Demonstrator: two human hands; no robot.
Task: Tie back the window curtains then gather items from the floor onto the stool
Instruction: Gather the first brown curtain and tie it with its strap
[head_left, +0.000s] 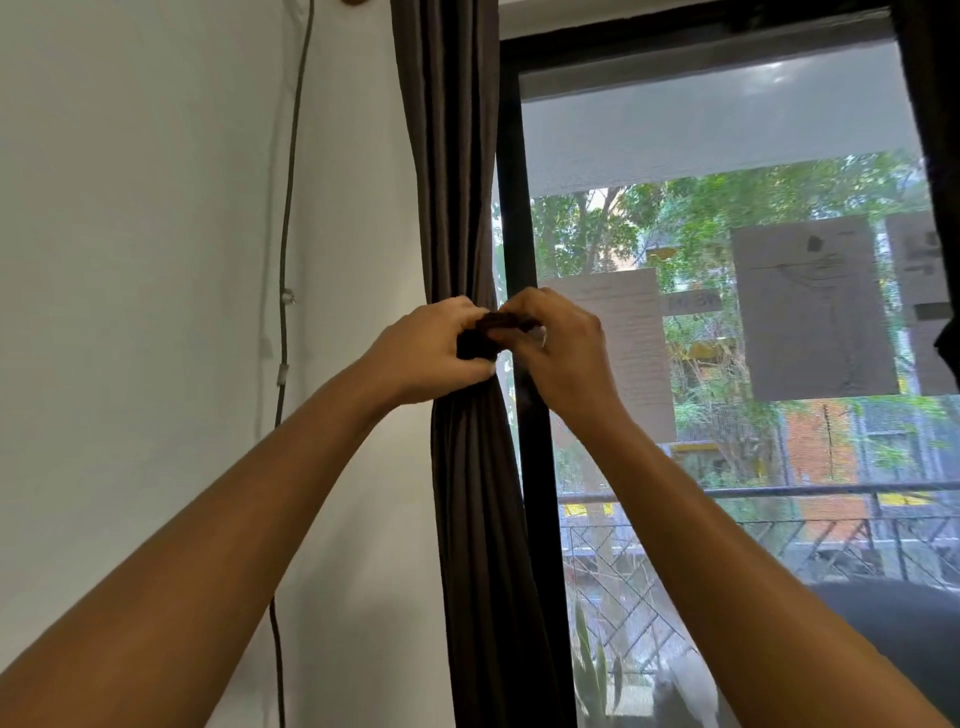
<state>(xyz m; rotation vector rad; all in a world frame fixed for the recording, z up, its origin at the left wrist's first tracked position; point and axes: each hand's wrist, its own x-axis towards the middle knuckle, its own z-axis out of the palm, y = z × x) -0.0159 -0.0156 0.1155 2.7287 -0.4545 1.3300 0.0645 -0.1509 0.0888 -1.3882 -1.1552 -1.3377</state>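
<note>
Right now both my forearms reach up from the near edge and meet at the curtain, because the tie needs two ends brought together at one spot. My left hand (431, 353) is curled round the bunched dark brown curtain (467, 493), squeezing its folds into a narrow waist so the band has less to go around, and its fingertips also pinch one end of the dark tie-back strip (506, 326). My right hand (561, 343) pinches the other end just beside it, knuckles toward me, so the two ends overlap in the small gap between my hands. I judge I am fastening or knotting the strip; how the ends join is hidden behind my fingers. The curtain hangs against the left side of the black window frame (519, 208), drawn off the glass, which is where it should sit once tied. Left of it the white wall (156, 260) carries a thin cable (285, 208) clipped top to bottom. At the far right edge a second dark curtain (935, 104) shows, and I cannot tell whether it is tied. Paper sheets (810, 306) are stuck on the pane, and beyond them are a balcony railing (831, 491) and trees. Neither the floor items nor the stool are in view.
</note>
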